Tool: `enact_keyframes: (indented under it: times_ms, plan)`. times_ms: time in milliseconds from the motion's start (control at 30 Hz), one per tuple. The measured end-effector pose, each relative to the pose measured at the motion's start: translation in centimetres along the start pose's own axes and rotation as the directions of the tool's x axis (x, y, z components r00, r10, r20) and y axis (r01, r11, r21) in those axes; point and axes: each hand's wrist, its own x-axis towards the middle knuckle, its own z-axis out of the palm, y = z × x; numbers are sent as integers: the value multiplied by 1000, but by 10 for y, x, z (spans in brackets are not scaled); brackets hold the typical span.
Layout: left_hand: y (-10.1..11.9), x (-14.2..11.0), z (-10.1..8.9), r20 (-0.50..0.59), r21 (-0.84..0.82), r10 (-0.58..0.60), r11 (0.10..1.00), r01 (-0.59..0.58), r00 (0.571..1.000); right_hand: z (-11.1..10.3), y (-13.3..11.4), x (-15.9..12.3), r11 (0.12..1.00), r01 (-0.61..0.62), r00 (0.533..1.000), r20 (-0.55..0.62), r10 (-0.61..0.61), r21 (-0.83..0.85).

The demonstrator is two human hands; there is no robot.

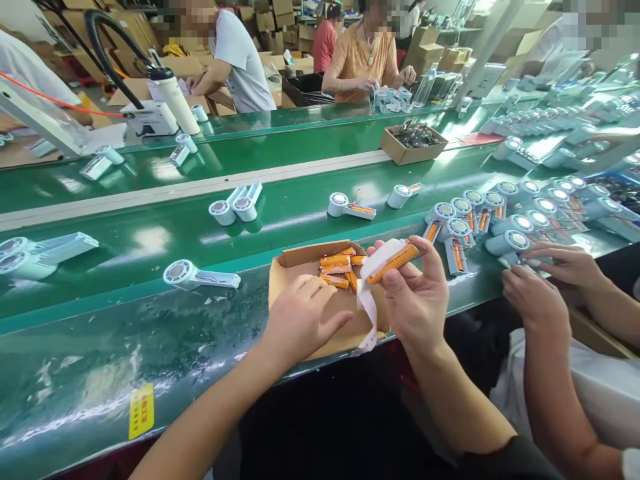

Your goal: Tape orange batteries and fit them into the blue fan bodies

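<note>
Pinching an orange cell (pixel 395 262) between thumb and fingers, the right hand (pixel 423 303) holds it above the right side of an open cardboard box (pixel 305 251) on the bench (pixel 200 347). A white strip (pixel 370 317) trails from the cell to the box's near edge, where it could snag if the cell were tugged away. The left hand (pixel 297 320), thumb spread from its fingers, is over the loose cells (pixel 336 265) inside; a careless sweep could knock them about. Whether those fingertips touch any cell, I cannot tell.
</note>
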Motion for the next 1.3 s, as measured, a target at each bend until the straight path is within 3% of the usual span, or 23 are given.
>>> enact_keyframes:
  times_ms: [133, 400, 567, 667, 767, 933, 1133, 1200, 1300]
  plan:
    - [10, 5, 4, 146, -23, -147, 988, 152, 978, 5, -9, -7, 999, 34, 998, 52, -34, -2]
    - [5, -11, 14, 120, -279, -274, 913, 297, 954, 15, -24, -16, 997, -3, 996, 89, -4, 80]
    - [1, -21, 7, 152, -460, -330, 811, 362, 932, 14, -23, -13, 998, 34, 999, 11, -34, 58]
    - [3, -27, -2, 220, -602, -363, 680, 418, 906, 12, -19, -11, 997, 55, 998, -30, -53, 52]
    - [7, -30, -9, 249, -695, -337, 590, 410, 908, 10, -15, -9, 995, 77, 996, -51, -74, 70]
    - [9, -36, -13, 127, -635, -363, 685, 357, 923, 9, -12, -9, 990, 116, 990, -95, -108, 85]
    - [14, -40, -13, 63, -493, -326, 811, 314, 943, 11, -7, -10, 991, 100, 993, -76, -93, 87]
    - [17, -39, -12, -2, -430, -278, 867, 250, 961, 12, -6, -11, 992, 94, 993, -80, -87, 82]
    - [21, -36, -10, -141, -283, -104, 957, 61, 985, 14, -5, -14, 998, 39, 998, -61, -35, 55]
